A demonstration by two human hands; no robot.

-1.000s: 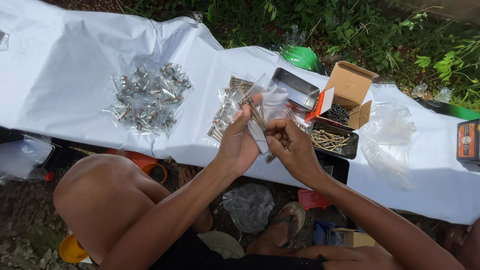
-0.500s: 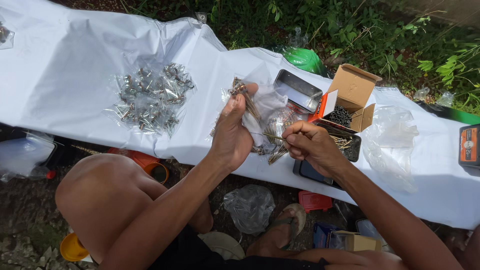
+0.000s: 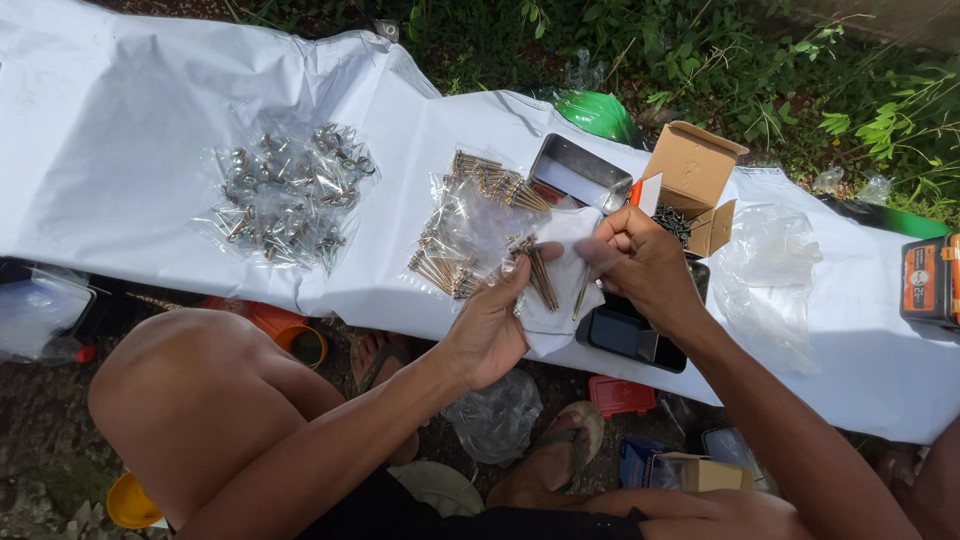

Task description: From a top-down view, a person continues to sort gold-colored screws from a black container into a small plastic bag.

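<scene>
My left hand [image 3: 490,325] and right hand [image 3: 640,265] both pinch a small clear bag [image 3: 562,275] of long brown nails over the white sheet [image 3: 120,130]. Half a second ago my hands were lower.

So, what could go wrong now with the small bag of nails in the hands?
1. The left hand holds the small clear bag by its side, with nails sticking up; some could slip out and fall to the cluttered ground below.
2. The right hand pinches near the nail ends, so a point might prick a finger.
3. The bag hangs over the edge of the white sheet, so dropped nails may miss it.
</scene>
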